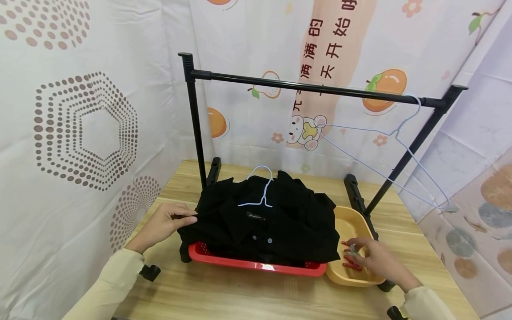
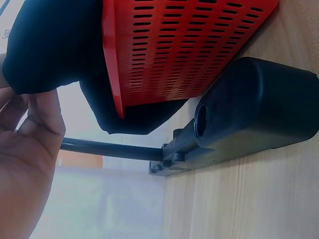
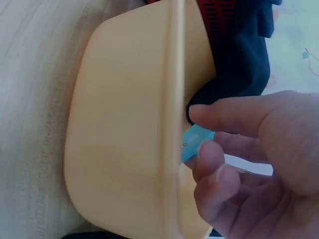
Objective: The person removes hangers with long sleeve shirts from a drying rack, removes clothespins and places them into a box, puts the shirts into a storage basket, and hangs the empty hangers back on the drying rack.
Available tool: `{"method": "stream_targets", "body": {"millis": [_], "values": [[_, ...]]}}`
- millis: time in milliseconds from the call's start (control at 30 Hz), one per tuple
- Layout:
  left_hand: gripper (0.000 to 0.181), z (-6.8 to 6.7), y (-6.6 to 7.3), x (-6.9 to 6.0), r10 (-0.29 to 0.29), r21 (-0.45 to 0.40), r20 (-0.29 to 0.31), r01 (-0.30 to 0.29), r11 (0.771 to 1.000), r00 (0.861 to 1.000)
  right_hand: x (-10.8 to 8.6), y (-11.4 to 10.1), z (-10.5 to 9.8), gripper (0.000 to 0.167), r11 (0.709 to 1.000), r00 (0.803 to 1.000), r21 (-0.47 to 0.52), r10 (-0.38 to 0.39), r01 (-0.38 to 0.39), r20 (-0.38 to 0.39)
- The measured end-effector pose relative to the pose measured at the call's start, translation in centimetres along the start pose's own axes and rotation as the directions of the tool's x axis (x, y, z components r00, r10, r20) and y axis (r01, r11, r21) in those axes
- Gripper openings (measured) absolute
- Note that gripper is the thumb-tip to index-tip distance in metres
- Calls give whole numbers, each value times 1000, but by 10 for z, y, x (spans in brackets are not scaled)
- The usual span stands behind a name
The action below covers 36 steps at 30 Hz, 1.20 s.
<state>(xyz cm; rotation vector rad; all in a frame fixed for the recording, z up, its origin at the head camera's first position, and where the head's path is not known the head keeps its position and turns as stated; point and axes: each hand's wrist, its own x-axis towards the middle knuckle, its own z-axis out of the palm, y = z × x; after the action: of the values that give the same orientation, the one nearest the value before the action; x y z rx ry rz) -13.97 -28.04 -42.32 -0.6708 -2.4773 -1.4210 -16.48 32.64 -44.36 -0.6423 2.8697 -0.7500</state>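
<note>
A black shirt [image 1: 276, 231] with a collar label and pale buttons is heaped over a red basket [image 1: 256, 265]. My left hand [image 1: 168, 224] pinches the shirt's left edge between thumb and fingers; the left wrist view shows the black cloth [image 2: 52, 47] at its fingertips. A pale blue hanger [image 1: 264, 189] stands out of the shirt's neck. Over the yellow bin [image 1: 348, 218], my right hand [image 1: 378, 258] holds a teal clothespin [image 3: 197, 142] among its curled fingers. Red clothespins [image 1: 352, 262] lie in the bin below that hand.
A black clothes rack [image 1: 312, 86] spans the wooden table [image 1: 240, 298] behind the basket. Its feet [image 1: 150, 272] reach forward on both sides. Another blue hanger [image 1: 384, 133] hangs from the bar's right end. Printed curtains [image 1: 256, 26] enclose the back and sides.
</note>
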Motion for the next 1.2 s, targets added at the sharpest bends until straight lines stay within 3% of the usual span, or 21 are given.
{"method": "stream_targets", "body": {"millis": [233,367,500,600,700,1000,1133,1200], "values": [[15,1,-1,0,-14,-11,4,14,1000,1000,2,-1,4,32,999,999,-41,-36,35,-15],[14,1,0,0,-36,-18,9,36,999,999,5,-1,2,25,1000,999,-25,-18,17,-31],[14,1,1,0,-44,-23,12,44,999,999,7,-8,-2,19,1000,992,-7,-30,29,-123],[14,1,1,0,-49,-21,13,49,999,999,7,-17,-6,17,995,973,-10,-101,101,-210],[14,0,2,-1,-56,-23,13,56,998,998,8,-29,-8,15,987,959,14,-152,160,-240],[14,0,3,-2,-68,-19,10,68,997,998,13,-60,5,14,947,935,39,-308,320,-177],[15,0,2,-2,-60,-19,6,60,998,998,15,-64,12,13,942,933,50,-320,332,-164],[15,-1,2,-2,-55,-21,7,55,998,998,16,-65,13,11,936,923,36,-338,350,-182]]}}
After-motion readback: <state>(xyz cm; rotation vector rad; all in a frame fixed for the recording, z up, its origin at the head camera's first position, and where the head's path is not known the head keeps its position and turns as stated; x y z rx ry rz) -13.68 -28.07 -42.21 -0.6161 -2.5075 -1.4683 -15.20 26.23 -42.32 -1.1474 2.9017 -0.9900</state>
